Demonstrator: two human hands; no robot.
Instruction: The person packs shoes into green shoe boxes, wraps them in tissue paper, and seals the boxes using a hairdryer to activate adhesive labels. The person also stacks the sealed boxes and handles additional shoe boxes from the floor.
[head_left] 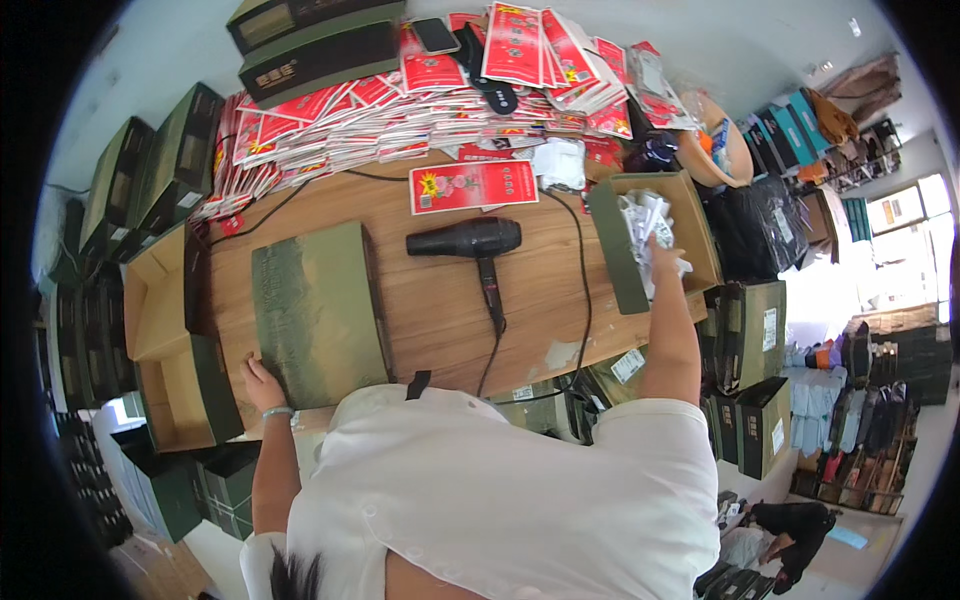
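On the wooden table (545, 345), a closed green shoe box (315, 300) with a scuffed, patchy lid lies left of the middle. My left hand (263, 385) rests at its near left corner, fingers stretched out and holding nothing. To the right, my right hand (662, 256) reaches into an open green box (618, 250) of crumpled white paper (645, 215). Its fingertips are partly lost among the paper, so their grip is unclear. Between the two boxes lies a black hair dryer (465, 238), its handle toward me.
An open empty box (160, 300) stands at the left edge. Stacked red-and-white packets (350, 125) line the back, with a phone (436, 36) on top. The dryer's cord (585, 290) crosses the table. A black bag (758, 228) sits far right; a person (790, 535) bends over lower right.
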